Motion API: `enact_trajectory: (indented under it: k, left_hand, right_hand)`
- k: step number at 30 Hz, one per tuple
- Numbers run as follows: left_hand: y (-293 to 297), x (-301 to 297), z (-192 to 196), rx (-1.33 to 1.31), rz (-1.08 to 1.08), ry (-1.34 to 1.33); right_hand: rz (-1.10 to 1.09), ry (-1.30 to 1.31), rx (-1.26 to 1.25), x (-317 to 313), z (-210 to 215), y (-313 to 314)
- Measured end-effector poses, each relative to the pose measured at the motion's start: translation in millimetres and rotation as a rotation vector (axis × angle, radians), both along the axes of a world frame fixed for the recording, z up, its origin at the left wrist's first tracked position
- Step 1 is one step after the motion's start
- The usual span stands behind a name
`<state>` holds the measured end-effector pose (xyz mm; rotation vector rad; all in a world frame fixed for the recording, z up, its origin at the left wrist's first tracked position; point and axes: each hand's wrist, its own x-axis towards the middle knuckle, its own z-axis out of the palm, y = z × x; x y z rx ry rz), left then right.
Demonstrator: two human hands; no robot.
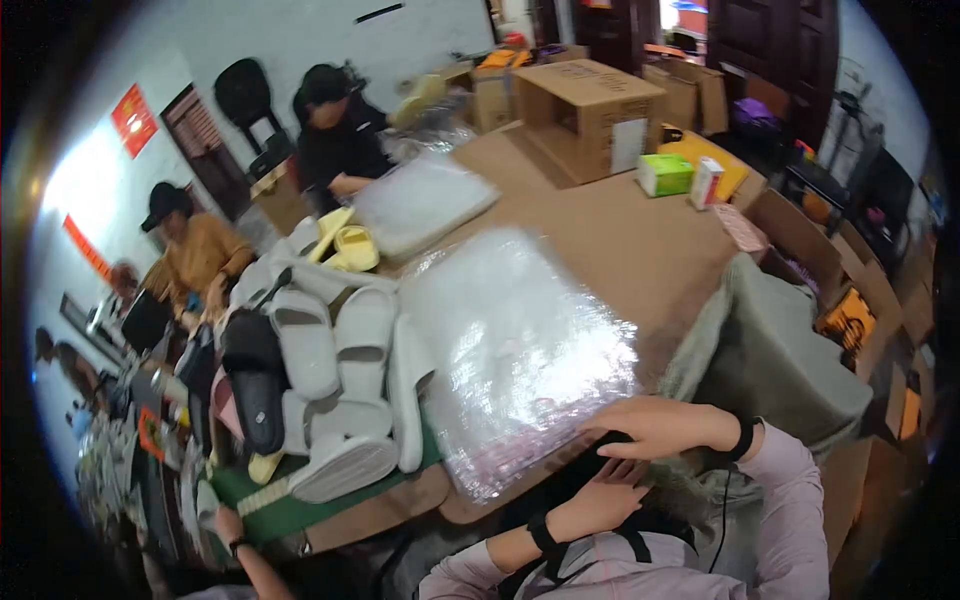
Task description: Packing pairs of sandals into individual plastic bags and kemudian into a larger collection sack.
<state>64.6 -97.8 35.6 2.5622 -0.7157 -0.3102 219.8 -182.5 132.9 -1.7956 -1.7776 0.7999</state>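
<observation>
Diagonally ahead-left of right hand [658,426]: shiny clear-plastic stack [525,350] on tabletop [640,240], long axis running outward, far end leaning left. Right hand nearer, at near corner; left hand [600,503] lower. Whether either grip pinches anything, unclear.

Pale wall [420,50], red poster [133,121], dark door [795,65], brown tabletop [620,240]

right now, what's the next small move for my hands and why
Probably peel up the near edge of the clear plastic stack with the right hand: its fingers are at that edge, and the left hand lies close below.
</observation>
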Motion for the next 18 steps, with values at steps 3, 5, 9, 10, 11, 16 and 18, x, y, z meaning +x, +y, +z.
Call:
enact_trajectory:
  k: [3,5,9,10,11,16,18]
  left_hand:
    - [28,-18,15,-0.169,0.208,-0.176]
    - [49,-39,45,-0.251,0.428,-0.24]
    - [96,-85,59,-0.194,0.899,-0.507]
    - [105,-100,61,-0.104,1.026,-0.553]
    - [114,-111,58,-0.084,1.15,-0.594]
    - [155,-161,58,0.142,1.526,-0.65]
    - [170,-170,56,0.369,1.553,-0.654]
  right_hand:
    - [0.039,-0.065,0.029,-5,-14,44]
    - [0.059,-0.114,0.049,-12,-24,66]
    - [-0.006,-0.213,0.176,-25,-59,99]
    - [-0.042,-0.262,0.276,-28,-64,103]
    - [-0.056,-0.256,0.217,-32,-66,107]
    - [-0.045,-0.333,0.32,-47,-73,114]
    - [-0.084,-0.378,0.309,-44,-84,115]
